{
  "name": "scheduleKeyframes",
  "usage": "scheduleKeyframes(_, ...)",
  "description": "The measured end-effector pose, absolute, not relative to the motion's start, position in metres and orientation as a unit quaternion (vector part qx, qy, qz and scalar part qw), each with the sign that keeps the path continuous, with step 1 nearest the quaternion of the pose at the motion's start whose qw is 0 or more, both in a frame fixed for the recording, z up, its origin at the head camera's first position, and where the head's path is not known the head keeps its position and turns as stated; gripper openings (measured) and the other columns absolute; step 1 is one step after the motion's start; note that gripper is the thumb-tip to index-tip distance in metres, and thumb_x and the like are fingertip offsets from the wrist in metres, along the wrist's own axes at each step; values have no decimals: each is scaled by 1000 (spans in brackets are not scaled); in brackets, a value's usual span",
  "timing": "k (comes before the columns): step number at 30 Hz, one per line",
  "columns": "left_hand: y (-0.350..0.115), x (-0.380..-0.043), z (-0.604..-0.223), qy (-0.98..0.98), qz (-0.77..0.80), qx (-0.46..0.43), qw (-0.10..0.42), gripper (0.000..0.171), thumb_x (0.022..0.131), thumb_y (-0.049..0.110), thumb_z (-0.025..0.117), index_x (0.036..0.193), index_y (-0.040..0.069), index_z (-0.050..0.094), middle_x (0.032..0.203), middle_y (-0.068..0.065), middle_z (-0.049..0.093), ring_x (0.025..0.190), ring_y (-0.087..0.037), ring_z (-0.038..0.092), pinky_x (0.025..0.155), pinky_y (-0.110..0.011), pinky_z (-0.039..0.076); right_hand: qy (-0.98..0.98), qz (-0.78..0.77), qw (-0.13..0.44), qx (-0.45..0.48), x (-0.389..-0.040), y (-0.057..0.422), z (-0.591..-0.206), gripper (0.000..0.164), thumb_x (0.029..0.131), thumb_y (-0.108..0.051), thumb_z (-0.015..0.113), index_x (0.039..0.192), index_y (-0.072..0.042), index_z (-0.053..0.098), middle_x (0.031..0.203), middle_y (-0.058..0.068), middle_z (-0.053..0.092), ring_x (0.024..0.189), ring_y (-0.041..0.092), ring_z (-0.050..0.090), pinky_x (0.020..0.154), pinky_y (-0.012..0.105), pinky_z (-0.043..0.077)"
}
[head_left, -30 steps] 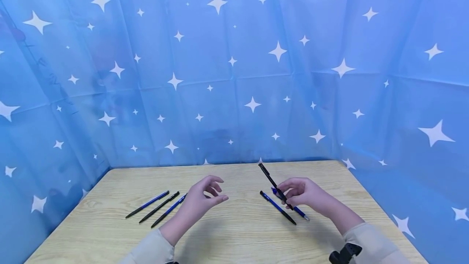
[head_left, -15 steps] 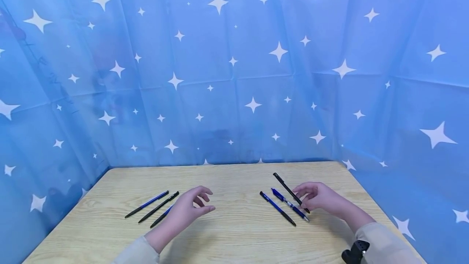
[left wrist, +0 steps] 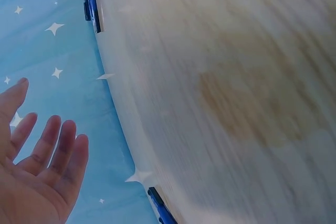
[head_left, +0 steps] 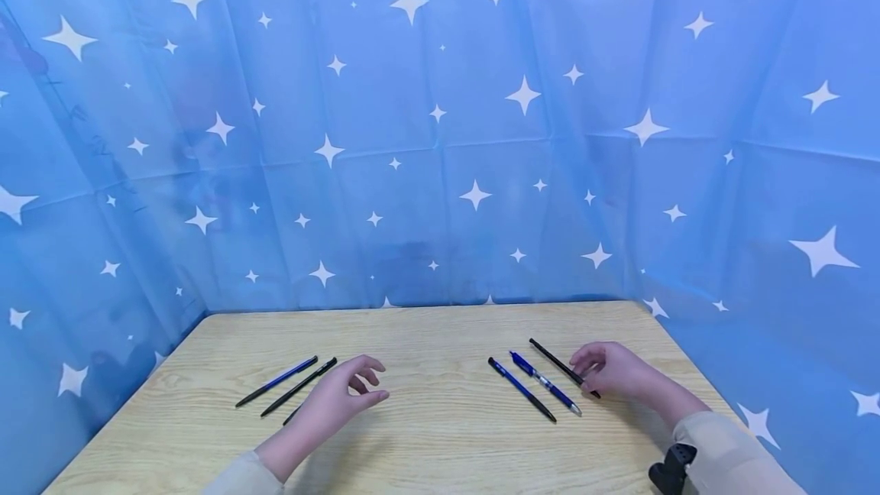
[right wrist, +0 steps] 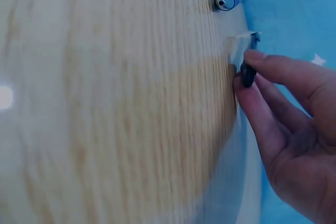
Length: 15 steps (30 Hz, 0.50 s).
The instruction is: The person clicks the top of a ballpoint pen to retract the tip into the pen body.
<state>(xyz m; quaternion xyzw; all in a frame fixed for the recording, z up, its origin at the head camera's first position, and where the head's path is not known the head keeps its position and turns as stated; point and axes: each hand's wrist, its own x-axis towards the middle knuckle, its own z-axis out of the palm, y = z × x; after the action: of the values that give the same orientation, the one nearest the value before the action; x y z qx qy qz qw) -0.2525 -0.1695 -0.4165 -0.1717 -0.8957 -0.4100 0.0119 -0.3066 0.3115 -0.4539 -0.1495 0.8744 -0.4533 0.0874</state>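
Note:
My right hand (head_left: 615, 370) pinches a black pen (head_left: 555, 360) near its lower end, between thumb and fingertips. In the right wrist view the black pen (right wrist: 250, 61) is gripped close to the tabletop. Left of it lie a blue pen with a silver tip (head_left: 543, 382) and a blue-and-black pen (head_left: 520, 388). My left hand (head_left: 337, 399) hovers over the table with fingers relaxed and nothing in them. Beside it lie a blue-and-black pen (head_left: 276, 381) and a black pen (head_left: 299, 386). A third pen (head_left: 292, 416) is mostly hidden behind that hand.
The pale wooden table (head_left: 426, 441) ends at a blue curtain (head_left: 385, 197) with white stars, which stands along its back and sides. A black strapped device (head_left: 672, 470) sits on the right wrist.
My right hand has carried the black pen to the right and lowered it, uncovering the silver-tipped blue pen. My left hand has drifted left and slightly down, covering more of the third pen.

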Motion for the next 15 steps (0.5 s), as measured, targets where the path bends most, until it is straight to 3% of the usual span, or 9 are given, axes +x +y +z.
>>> scheduleKeyframes(15, -174, -255, -419, -900, -403, -164, 15, 32, 86, 28, 76, 115, 18, 64, 101, -5, 64, 83, -14, 61, 66, -33, 51, 886, -428, 71, -163, -305, 312, -451, 39, 71, 9, 79, 106, 5, 64, 95, 9, 62, 81, 24, 60, 59, 33, 54)
